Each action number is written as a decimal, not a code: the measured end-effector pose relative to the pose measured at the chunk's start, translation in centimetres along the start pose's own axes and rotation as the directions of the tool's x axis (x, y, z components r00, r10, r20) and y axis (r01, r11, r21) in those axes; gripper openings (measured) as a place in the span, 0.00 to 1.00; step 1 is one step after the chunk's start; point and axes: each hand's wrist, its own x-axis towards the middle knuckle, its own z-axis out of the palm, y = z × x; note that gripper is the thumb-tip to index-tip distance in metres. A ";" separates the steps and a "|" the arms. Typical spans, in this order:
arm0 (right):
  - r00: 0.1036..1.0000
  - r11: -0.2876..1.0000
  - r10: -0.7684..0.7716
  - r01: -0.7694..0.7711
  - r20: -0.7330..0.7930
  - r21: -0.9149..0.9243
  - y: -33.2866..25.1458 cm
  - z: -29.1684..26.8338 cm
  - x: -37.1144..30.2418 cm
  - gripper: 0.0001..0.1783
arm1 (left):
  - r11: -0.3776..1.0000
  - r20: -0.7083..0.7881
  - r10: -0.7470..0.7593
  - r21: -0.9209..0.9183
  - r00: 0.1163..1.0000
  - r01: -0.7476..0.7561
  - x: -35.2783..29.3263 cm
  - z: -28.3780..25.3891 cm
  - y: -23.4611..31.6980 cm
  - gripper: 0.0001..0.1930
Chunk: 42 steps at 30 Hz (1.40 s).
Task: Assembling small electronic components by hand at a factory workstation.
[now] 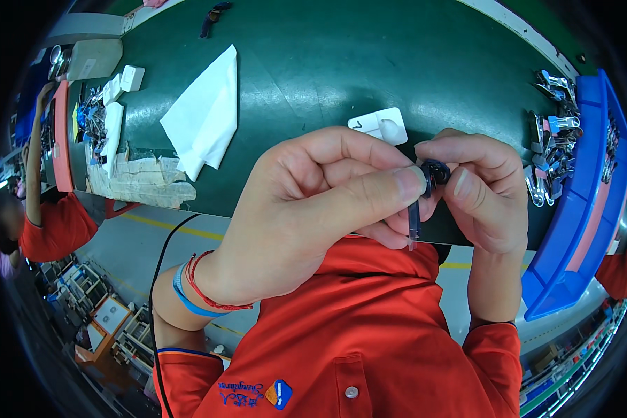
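Green bench, 2 hands, 1 dark part

We see our two bare hands raised close in front of us, meeting just right of the frame's centre. Our left hand fills the middle of the frame, its forearm rising from the lower left, the wrist bent and ringed by thin red and blue bands. Its fingers curl inward and its thumb stretches rightward, the tip pressed in a pinch. Our right hand comes up from the lower right on a nearly upright forearm, fingers bent over the top and thumb pointing left, tip almost touching the left thumb. Both hands are closed in a fine pinch grip, knuckles towards the upper frame. Short red sleeves cover our upper arms at the lower edge.
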 end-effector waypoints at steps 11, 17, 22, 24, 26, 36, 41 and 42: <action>0.989 0.933 -0.014 -0.040 -0.149 -0.358 -1.4 1.1 1.8 0.14 | 0.885 -0.019 0.395 0.276 0.919 -0.375 1.5 -1.6 -0.6 0.10; 0.972 0.589 -0.216 0.055 -0.091 -0.806 -3.4 1.2 9.8 0.13 | 0.596 -0.211 0.720 0.677 0.661 -0.433 4.6 -7.6 1.4 0.11; 0.888 0.097 -0.416 0.256 0.194 -0.962 -1.2 1.5 24.3 0.15 | 0.240 -0.076 0.849 0.937 0.523 -0.253 4.9 -7.2 2.4 0.12; 0.839 0.006 -0.475 0.304 0.265 -0.953 0.4 2.5 29.4 0.15 | 0.218 -0.091 0.897 0.943 0.433 -0.252 3.9 -5.7 2.0 0.12; 0.635 -0.258 -0.659 0.313 0.404 -0.914 2.1 3.6 33.2 0.16 | 0.211 -0.069 0.906 0.929 0.419 -0.303 2.4 -5.1 1.5 0.12; 0.990 0.948 0.046 -0.086 -0.135 -0.307 -1.0 6.7 26.9 0.25 | 0.557 -0.358 0.831 0.536 0.426 -0.634 2.3 -6.4 2.9 0.13; 0.947 0.945 0.321 -0.319 -0.006 0.077 -2.1 6.7 14.0 0.21 | 0.556 -0.241 0.830 0.292 0.502 -0.779 2.5 -4.7 4.9 0.14; 0.945 0.938 0.328 -0.324 -0.010 0.121 -1.9 6.7 13.0 0.21 | 0.585 -0.140 0.810 0.278 0.570 -0.762 2.5 -4.9 4.8 0.14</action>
